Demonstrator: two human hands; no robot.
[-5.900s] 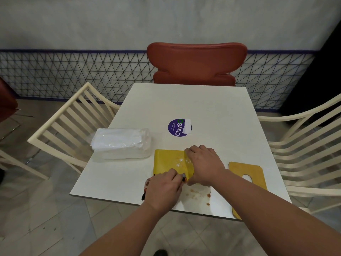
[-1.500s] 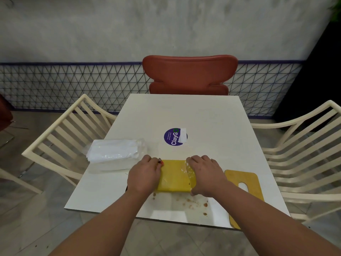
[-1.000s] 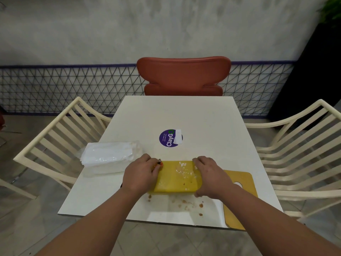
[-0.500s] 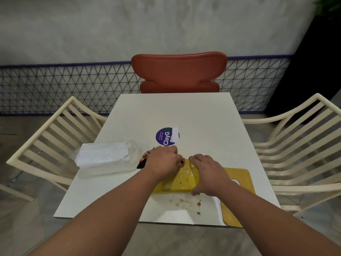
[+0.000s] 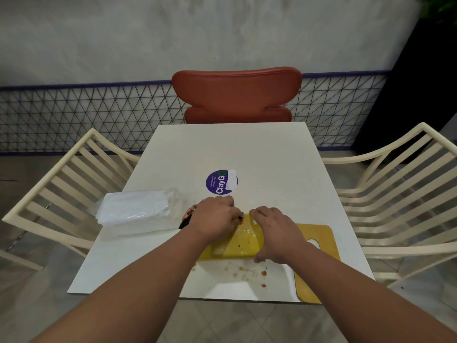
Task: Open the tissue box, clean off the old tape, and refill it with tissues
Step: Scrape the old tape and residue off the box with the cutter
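The yellow tissue box (image 5: 243,243) lies flat near the table's front edge, its top face speckled with whitish tape residue. My left hand (image 5: 215,219) grips a small dark-handled scraping tool (image 5: 186,219) and holds its tip against the box's far left edge. My right hand (image 5: 274,231) grips the box's right end, fingers over the far edge and thumb on the near side. The box's yellow lid (image 5: 319,246), with an oval slot, lies just right of the box, partly under my right forearm. A clear plastic pack of white tissues (image 5: 136,209) sits to the left.
Brown tape scraps (image 5: 247,271) are scattered on the white table (image 5: 247,149) in front of the box. A round purple sticker (image 5: 221,181) is behind my hands. A red chair (image 5: 237,95) stands opposite, and cream slatted chairs (image 5: 61,189) flank the table.
My left hand has moved with the tool from the box's left end onto its far top edge. My right hand stays on the right end.
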